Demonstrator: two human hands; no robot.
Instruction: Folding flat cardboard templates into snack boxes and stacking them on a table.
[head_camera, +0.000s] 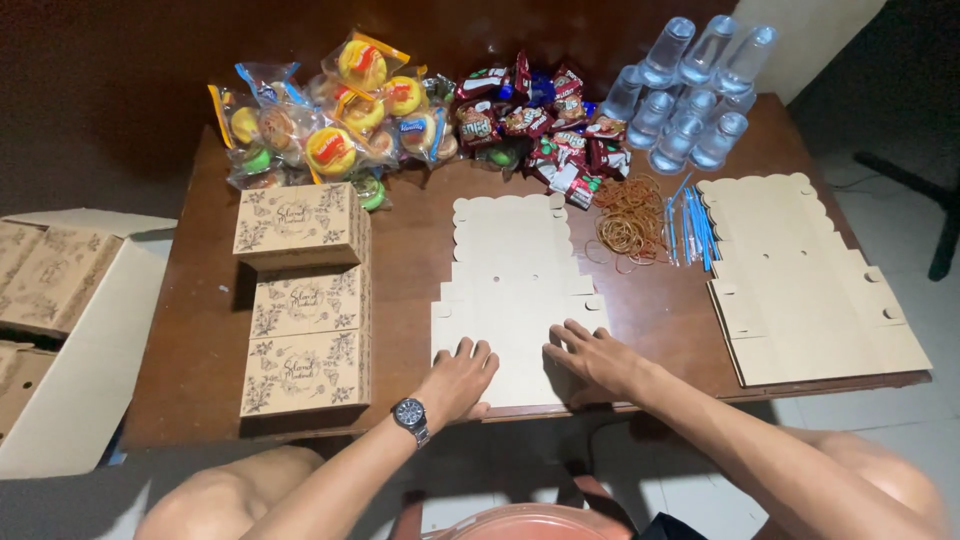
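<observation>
Two hands lie at the lower centre of the frame, and we see both pressed flat, palms down, on one unfolded cardboard box blank (515, 290). Our left hand (458, 378), a wristwatch (411, 414) on its wrist, rests on the blank's near left corner with fingers spread and nothing clasped. Our right hand (592, 355) lies just beside it on the near right part of the same sheet, fingers also apart and gripping nothing. The blank stretches away from both palms toward the middle of the wooden table (400, 250), its scalloped edge at the far end.

Left of the hands we see three folded brown boxes with floral print (303, 300) set in a row running away from us, all closed, so we cannot tell what is in them. At the right edge lies a stack of flat box blanks (810, 280), partly overhanging the table's near edge. At the far left of the frame an open carton (85, 340) stands beside the table and holds more printed flat cardboard.

Beyond the blank, right of centre, lie a loose heap of rubber bands (628, 218) and, just beside it, some blue straws (692, 228). Farther back, along the upper part of the frame, sit clear bags of round pastries (330, 120) at the left, red snack packets (545, 125) in the middle, and sealed clear water cups (695, 90) piled at the upper right.
</observation>
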